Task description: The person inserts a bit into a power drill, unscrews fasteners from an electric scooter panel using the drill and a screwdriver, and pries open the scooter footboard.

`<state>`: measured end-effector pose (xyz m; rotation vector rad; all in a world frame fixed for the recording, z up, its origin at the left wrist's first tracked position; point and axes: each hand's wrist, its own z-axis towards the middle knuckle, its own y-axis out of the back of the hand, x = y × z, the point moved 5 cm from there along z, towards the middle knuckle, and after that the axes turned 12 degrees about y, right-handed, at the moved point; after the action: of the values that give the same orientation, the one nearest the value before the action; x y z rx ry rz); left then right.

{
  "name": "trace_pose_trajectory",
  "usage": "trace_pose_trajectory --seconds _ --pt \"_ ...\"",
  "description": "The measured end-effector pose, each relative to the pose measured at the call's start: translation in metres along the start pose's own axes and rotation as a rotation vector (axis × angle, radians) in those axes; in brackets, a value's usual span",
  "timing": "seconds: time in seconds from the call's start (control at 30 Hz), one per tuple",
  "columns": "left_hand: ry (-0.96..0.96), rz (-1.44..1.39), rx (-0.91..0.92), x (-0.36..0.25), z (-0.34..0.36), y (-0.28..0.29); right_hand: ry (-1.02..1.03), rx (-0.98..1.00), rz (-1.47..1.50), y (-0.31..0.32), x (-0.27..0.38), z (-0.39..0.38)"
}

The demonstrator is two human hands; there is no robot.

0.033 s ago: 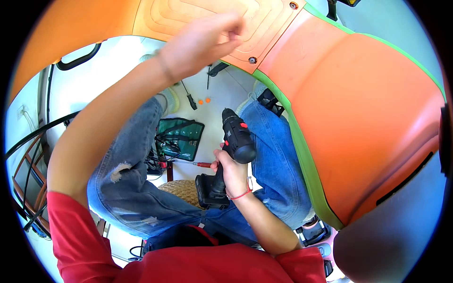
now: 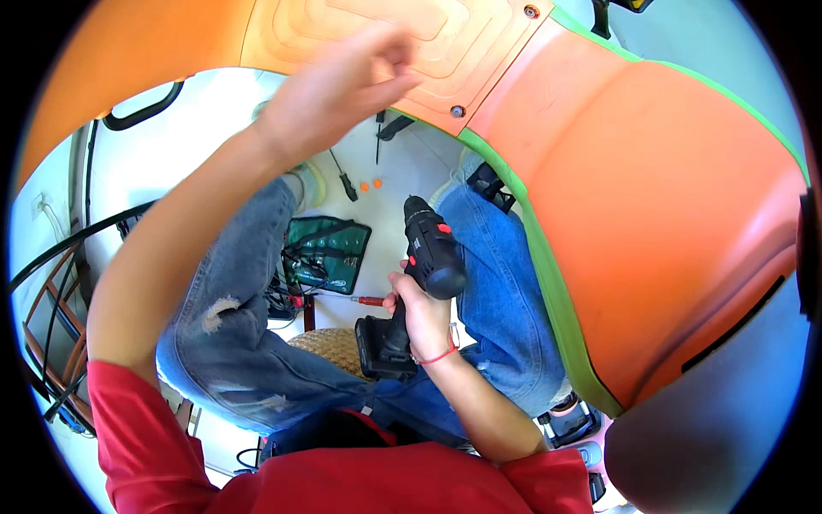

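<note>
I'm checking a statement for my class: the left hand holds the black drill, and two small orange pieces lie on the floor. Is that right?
Wrong hand: the head view shows the right hand holding the black drill. Two small orange pieces do lie on the floor.

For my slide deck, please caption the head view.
Drill gripped in the right hand; blurred left hand overlapping an orange panel.

It's smooth plastic across the panel [image 2: 659, 206], catching a soft sheen, with metal in its bolt [image 2: 458, 111]! The drill [image 2: 425, 238]: matt plastic, glossier at the rounded back [image 2: 445, 282]. Rough weave on the seat [image 2: 330, 345], frayed denim jeans [image 2: 505, 295], matt cloth shirt [image 2: 385, 481].
</note>
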<state>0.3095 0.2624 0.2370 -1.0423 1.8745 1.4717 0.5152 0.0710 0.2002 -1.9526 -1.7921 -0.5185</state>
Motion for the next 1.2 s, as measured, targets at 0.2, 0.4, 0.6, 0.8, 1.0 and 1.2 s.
trace_pose_trajectory --seconds 0.2,0.4,0.6,0.8,1.0,1.2 --pt "0.754 -0.66 -0.012 -0.002 -0.095 0.044 0.274 0.025 -0.126 -0.009 0.075 -0.006" --pt "0.778 -0.979 -0.176 -0.006 -0.129 0.057 0.728 -0.045 -0.202 -0.067 0.162 0.035" --pt "0.702 -1.114 -0.092 0.0 -0.126 0.055 0.605 -0.211 0.18 -0.045 0.203 0.089" --pt "0.726 -1.166 -0.182 -0.001 -0.124 0.084 0.606 -0.229 0.058 -0.054 0.199 0.092" --pt "0.709 -1.238 -0.281 0.005 -0.126 0.104 0.617 -0.24 0.059 -0.058 0.201 0.09" --pt "0.673 -1.303 -0.311 0.014 -0.134 0.11 0.656 -0.262 -0.012 -0.054 0.199 0.095"
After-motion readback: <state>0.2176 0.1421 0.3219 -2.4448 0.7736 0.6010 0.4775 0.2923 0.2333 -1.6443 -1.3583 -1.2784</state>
